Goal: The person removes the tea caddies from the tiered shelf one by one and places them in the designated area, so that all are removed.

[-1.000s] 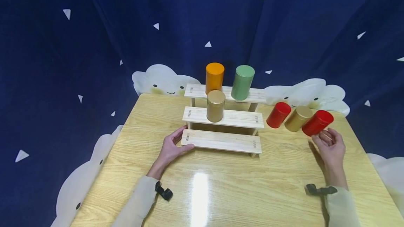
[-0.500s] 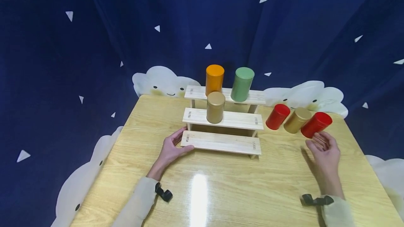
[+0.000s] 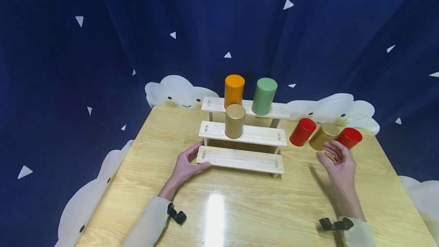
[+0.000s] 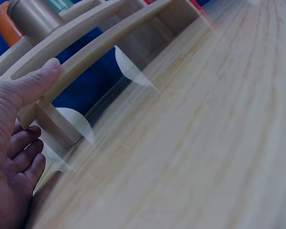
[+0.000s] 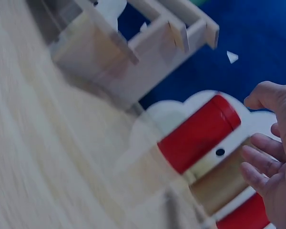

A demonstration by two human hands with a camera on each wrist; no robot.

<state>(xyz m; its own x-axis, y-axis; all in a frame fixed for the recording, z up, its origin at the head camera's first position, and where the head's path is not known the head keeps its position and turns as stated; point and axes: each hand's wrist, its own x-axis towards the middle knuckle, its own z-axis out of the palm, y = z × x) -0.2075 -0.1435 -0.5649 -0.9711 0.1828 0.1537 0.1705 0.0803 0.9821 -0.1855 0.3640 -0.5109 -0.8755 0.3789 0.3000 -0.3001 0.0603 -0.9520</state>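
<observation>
A pale wooden three-step rack (image 3: 243, 159) stands on the table. My left hand (image 3: 185, 167) grips the left end of its lowest step; in the left wrist view the thumb (image 4: 38, 81) lies on the board and the fingers curl beside the leg. An orange can (image 3: 234, 92) and a green can (image 3: 264, 96) occupy the top step, and a gold can (image 3: 234, 123) the middle one. To the rack's right, a red can (image 3: 302, 132), a second gold can (image 3: 322, 135) and another red can (image 3: 350, 138) form a row. My right hand (image 3: 339, 169), fingers loosely bent, hovers before this gold can, holding nothing.
The wooden table (image 3: 267, 209) carries a bright light reflection near its front. Behind it hangs a dark blue curtain (image 3: 192, 7) with white triangles and clouds. A black strap (image 3: 336, 224) sits on each wrist.
My right hand has moved left from the rightmost red can to in front of the gold can. My left hand stays on the rack. The view has tilted slightly upward.
</observation>
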